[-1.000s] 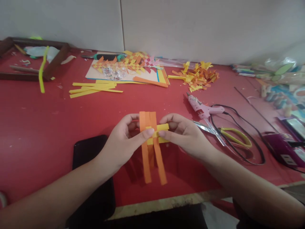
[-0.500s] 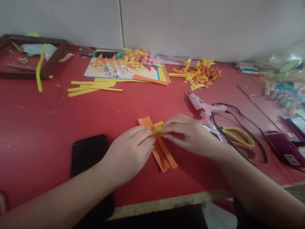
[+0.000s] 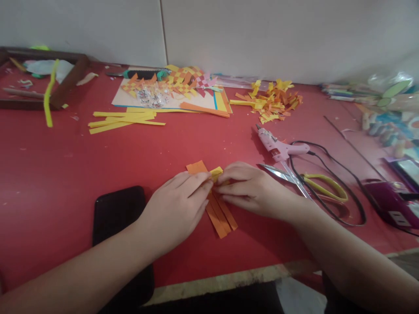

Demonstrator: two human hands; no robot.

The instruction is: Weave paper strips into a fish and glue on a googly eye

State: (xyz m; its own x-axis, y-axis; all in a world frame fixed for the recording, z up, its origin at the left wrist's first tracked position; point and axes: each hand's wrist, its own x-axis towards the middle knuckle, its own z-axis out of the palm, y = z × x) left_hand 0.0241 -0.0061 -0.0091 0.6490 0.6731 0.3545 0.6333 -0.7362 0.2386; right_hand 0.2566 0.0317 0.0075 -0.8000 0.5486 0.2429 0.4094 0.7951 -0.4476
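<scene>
Several orange paper strips lie side by side on the red table, crossed by a yellow paper strip. My left hand is closed over the crossing from the left, its fingertips pinching the paper. From the right, my right hand pinches the yellow strip with bent fingers. The two sets of fingertips almost meet and hide most of the crossing. Under my left forearm lies a black phone.
Right of my hands are scissors and a pink glue gun with a black cord. Yellow strips, a pile of paper scraps and woven paper pieces lie farther back. A wooden frame sits back left.
My right hand has shifted slightly left and down, closer to the left fingertips. More of the scissors' blades shows. The orange strips lie closer together, and the view has shifted a little.
</scene>
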